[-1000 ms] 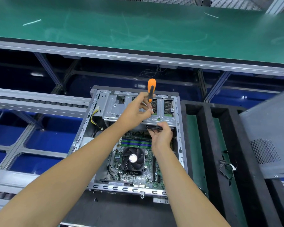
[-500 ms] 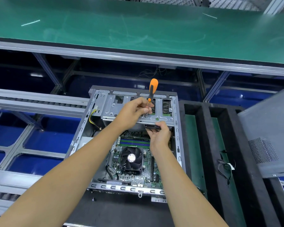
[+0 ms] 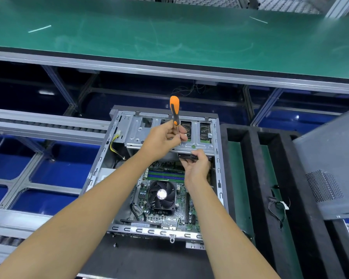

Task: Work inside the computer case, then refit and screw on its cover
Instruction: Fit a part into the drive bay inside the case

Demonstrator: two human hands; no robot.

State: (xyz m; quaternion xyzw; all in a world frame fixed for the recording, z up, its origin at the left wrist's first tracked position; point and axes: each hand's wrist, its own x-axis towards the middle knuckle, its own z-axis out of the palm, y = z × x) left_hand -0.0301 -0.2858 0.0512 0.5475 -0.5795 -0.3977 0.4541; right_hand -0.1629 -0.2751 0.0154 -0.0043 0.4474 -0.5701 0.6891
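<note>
Open computer case, lying on the black tabletop with its grey cover set apart at right: your left hand pinches the orange screwdriver by its shaft above the drive cage, while your right hand grips a black part under the cage's edge.

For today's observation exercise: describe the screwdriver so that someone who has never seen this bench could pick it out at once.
Find the open grey metal computer case below the long green bench top. Over its silver drive cage, the left hand grips the shaft of the orange-and-black-handled screwdriver, handle pointing up. It is the only orange thing there.
</note>
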